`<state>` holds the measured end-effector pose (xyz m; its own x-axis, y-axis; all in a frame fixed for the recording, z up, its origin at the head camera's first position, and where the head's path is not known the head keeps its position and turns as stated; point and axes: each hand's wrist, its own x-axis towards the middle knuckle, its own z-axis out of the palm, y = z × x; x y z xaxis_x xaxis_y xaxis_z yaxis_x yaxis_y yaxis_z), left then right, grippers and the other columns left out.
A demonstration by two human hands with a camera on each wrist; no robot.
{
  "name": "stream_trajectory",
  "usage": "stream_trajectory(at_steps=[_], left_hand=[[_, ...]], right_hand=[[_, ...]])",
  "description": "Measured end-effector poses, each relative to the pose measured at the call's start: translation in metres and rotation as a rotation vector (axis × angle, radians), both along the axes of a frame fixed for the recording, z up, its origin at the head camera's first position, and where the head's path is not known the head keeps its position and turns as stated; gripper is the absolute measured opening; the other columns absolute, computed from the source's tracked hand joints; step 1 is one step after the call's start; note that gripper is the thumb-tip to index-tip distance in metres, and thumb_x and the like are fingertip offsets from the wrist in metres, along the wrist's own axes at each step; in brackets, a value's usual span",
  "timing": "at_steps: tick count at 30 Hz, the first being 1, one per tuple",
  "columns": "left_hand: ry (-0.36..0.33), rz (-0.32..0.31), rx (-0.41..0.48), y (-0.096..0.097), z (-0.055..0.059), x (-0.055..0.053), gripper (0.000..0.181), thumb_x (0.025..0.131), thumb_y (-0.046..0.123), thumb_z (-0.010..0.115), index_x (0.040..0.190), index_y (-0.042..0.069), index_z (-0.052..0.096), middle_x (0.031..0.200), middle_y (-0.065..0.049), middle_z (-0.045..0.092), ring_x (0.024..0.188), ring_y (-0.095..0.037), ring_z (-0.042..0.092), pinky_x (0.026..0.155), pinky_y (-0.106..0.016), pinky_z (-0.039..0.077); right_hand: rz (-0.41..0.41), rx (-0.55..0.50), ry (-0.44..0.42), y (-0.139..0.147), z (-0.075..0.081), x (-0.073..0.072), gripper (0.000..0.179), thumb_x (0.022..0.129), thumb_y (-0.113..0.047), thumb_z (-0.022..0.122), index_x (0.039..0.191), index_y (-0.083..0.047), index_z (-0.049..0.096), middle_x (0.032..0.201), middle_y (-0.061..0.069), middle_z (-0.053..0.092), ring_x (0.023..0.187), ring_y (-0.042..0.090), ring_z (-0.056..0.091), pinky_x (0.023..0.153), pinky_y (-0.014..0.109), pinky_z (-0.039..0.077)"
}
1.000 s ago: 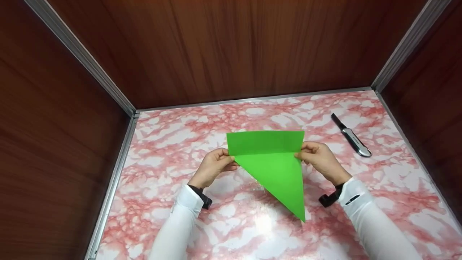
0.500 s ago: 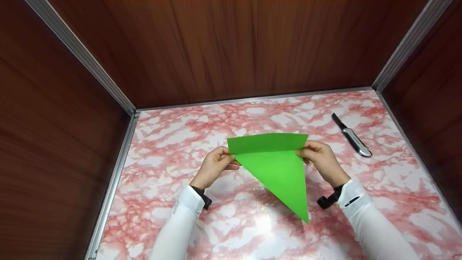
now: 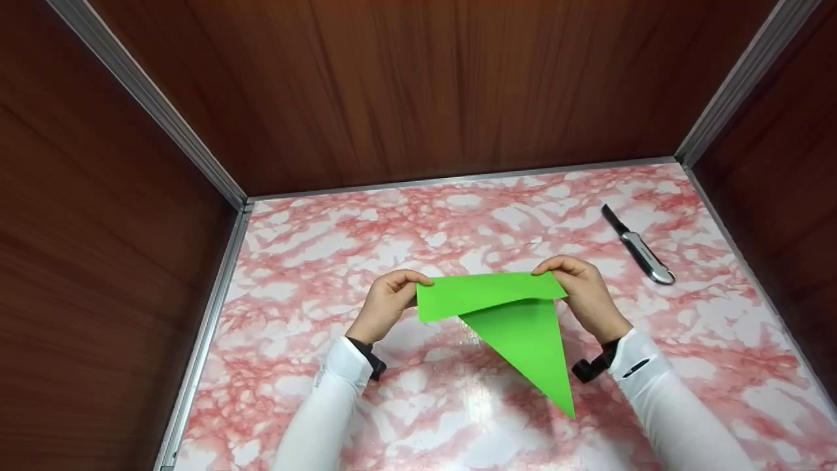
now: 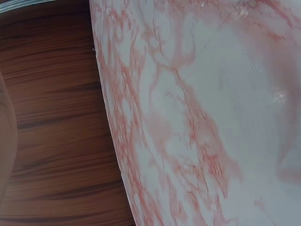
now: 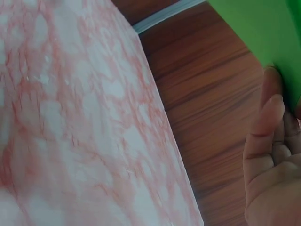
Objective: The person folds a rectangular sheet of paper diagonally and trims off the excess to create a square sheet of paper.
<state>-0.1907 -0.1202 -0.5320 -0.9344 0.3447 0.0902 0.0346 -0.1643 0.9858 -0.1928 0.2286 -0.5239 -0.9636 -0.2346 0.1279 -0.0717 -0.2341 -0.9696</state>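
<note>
A sheet of green paper (image 3: 523, 347) hangs between my two hands in the head view, its lower part a triangle with the tip pointing down toward me. Along its top a rectangular strip is folded forward over the triangle. My left hand (image 3: 384, 302) pinches the fold's left end, index finger on top. At the right end of the fold my right hand (image 3: 587, 294) pinches the paper the same way, thumb hidden behind it. In the right wrist view the right hand's fingers (image 5: 268, 117) meet the green paper's edge. The left wrist view shows only a sliver of skin.
A box cutter (image 3: 639, 250) with a black-and-silver handle lies at the right of the red-and-white marbled table (image 3: 314, 248), dark blade toward the back. Brown wood-grain panels (image 3: 425, 91) with metal edging close off the back and both sides.
The top strip stood up away from me before; now it is folded down toward me over the triangle. Both hands' fingers have shifted onto the fold, and the triangle's tip has moved slightly right and nearer.
</note>
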Motion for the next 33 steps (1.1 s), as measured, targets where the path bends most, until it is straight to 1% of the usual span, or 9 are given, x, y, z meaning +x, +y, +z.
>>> stream_trajectory(at_steps=[3,6,11,13,15,21,27,30,33], left_hand=[[-0.017,0.001,0.022,0.001,0.000,0.000,0.026,0.101,0.000,0.042,0.104,-0.004,0.067,0.104,-0.019,0.067,0.094,-0.029,0.067,0.084,-0.044,0.053],[-0.055,0.009,0.042,0.001,0.001,0.000,0.027,0.099,0.003,0.041,0.103,-0.006,0.066,0.105,-0.019,0.066,0.093,-0.029,0.066,0.084,-0.045,0.053],[-0.094,0.057,-0.004,0.001,0.000,0.001,0.026,0.098,0.021,0.058,0.102,-0.003,0.067,0.098,-0.016,0.066,0.087,-0.025,0.066,0.081,-0.041,0.055],[-0.081,0.082,-0.054,0.001,-0.001,0.001,0.026,0.093,0.024,0.068,0.103,0.001,0.067,0.093,-0.014,0.066,0.084,-0.021,0.064,0.079,-0.038,0.055],[-0.069,0.094,-0.083,0.002,-0.003,0.001,0.025,0.091,0.023,0.071,0.105,0.003,0.067,0.091,-0.013,0.066,0.082,-0.020,0.063,0.077,-0.037,0.055],[-0.035,0.101,-0.151,0.002,-0.005,0.001,0.016,0.092,0.017,0.069,0.103,0.006,0.069,0.097,-0.013,0.067,0.086,-0.021,0.062,0.078,-0.034,0.053],[-0.034,0.127,-0.189,0.008,-0.001,0.004,0.014,0.093,0.018,0.068,0.103,0.009,0.072,0.099,-0.012,0.069,0.089,-0.024,0.064,0.079,-0.035,0.054],[-0.040,0.145,-0.191,0.012,0.002,0.005,0.014,0.092,0.017,0.069,0.103,0.010,0.072,0.097,-0.012,0.069,0.086,-0.023,0.064,0.077,-0.035,0.054],[-0.046,0.158,-0.183,0.014,0.002,0.006,0.013,0.092,0.016,0.069,0.102,0.010,0.073,0.095,-0.012,0.068,0.083,-0.021,0.063,0.076,-0.034,0.054]], right_hand=[[0.032,-0.059,0.007,-0.001,-0.001,0.001,0.020,0.098,-0.007,0.057,0.100,0.012,0.063,0.097,0.015,0.066,0.086,0.022,0.066,0.074,0.031,0.055],[0.039,-0.033,0.029,-0.003,-0.001,0.002,0.020,0.099,-0.007,0.056,0.100,0.012,0.063,0.097,0.014,0.066,0.081,0.019,0.062,0.073,0.028,0.053],[0.015,0.078,0.036,-0.005,0.000,0.003,0.019,0.097,-0.008,0.058,0.101,0.010,0.064,0.093,0.012,0.068,0.074,0.016,0.058,0.068,0.026,0.050],[-0.002,0.092,0.026,-0.006,0.000,0.004,0.019,0.097,-0.007,0.059,0.101,0.011,0.064,0.094,0.013,0.068,0.078,0.018,0.061,0.069,0.028,0.051],[-0.017,0.092,0.016,-0.006,0.000,0.004,0.020,0.096,-0.006,0.059,0.101,0.012,0.064,0.094,0.015,0.068,0.081,0.020,0.063,0.072,0.030,0.052],[-0.002,0.069,-0.025,-0.006,-0.001,0.004,0.021,0.096,-0.005,0.058,0.103,0.014,0.063,0.097,0.016,0.068,0.089,0.025,0.065,0.080,0.035,0.052],[0.011,0.065,-0.050,-0.005,0.000,0.004,0.028,0.100,-0.007,0.047,0.107,0.016,0.060,0.100,0.017,0.065,0.088,0.024,0.064,0.082,0.034,0.050],[-0.019,0.105,-0.032,-0.005,-0.001,0.004,0.031,0.100,-0.015,0.053,0.106,0.014,0.061,0.098,0.016,0.065,0.086,0.022,0.063,0.081,0.033,0.049],[-0.066,0.194,-0.020,-0.006,-0.002,0.004,0.031,0.094,-0.020,0.066,0.104,0.009,0.064,0.095,0.012,0.067,0.085,0.018,0.062,0.077,0.029,0.049]])
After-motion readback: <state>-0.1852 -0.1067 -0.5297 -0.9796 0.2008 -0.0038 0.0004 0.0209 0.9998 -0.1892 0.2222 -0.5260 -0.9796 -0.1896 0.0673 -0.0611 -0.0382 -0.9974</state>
